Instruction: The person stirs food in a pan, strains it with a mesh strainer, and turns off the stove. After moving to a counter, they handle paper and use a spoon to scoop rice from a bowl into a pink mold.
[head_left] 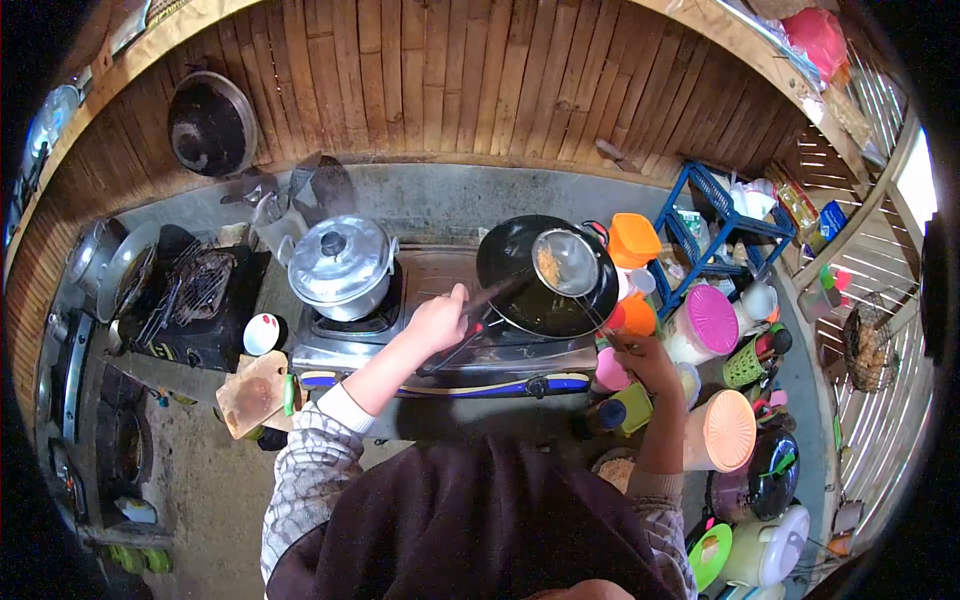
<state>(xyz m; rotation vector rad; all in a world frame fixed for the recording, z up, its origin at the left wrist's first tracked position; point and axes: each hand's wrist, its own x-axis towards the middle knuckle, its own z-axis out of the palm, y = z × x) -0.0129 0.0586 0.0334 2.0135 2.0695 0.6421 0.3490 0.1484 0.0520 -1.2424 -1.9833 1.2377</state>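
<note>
A black wok (pixel 510 245) sits on the right side of the stove (pixel 450 355). Over it is a round strainer (pixel 577 262) with some golden-brown food (pixel 547 266) at its left side. My left hand (pixel 440 318) is closed around the handle of a dark utensil (pixel 497 290) that reaches toward the strainer. Near the wok's lower right edge, my right hand (pixel 645 362) is closed on the strainer's handle, which is partly hidden by my fingers. A lidded silver pot (pixel 340 270) stands on the left burner.
A cutting board (pixel 252 394) and a white cup (pixel 262 334) are left of the stove. On the right are an orange container (pixel 634 240), a blue rack (pixel 690 225), a pink-lidded container (pixel 711 321) and an orange-lidded container (pixel 728 430). Another wok (pixel 212 124) hangs on the wall.
</note>
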